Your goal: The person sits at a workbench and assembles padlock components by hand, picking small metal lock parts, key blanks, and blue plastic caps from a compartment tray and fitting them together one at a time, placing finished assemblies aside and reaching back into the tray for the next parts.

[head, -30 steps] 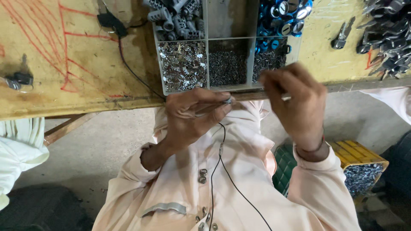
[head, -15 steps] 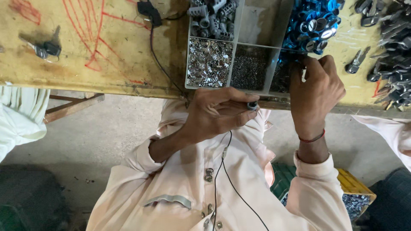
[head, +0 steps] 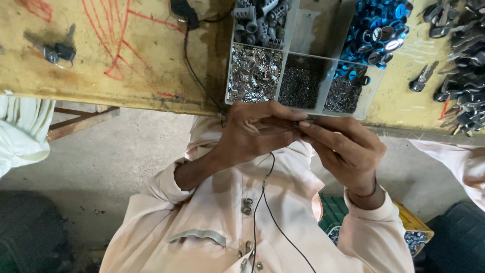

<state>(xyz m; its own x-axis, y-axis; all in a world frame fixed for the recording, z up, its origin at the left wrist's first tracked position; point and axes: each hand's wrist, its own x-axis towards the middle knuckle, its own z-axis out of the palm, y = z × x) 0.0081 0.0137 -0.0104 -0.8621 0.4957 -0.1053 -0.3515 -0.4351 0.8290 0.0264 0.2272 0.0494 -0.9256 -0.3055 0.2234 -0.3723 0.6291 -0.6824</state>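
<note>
My left hand and my right hand meet fingertip to fingertip just below the workbench edge, pinching a small dark part between them. The part is mostly hidden by the fingers. A thin black wire hangs from the hands down over my light shirt. Just above the hands sits a clear compartment tray holding small silver pieces, tiny dark screws, thin pins, grey cylinders and blue rings.
The yellow wooden bench bears red scribbles and a small key at the left. A pile of dark metal key parts lies at the right. A yellow crate of metal bits stands below. Another person's pale sleeve is at the right.
My right hand has come down from the tray and joined the left hand at the fingertips. The view has shifted slightly.
</note>
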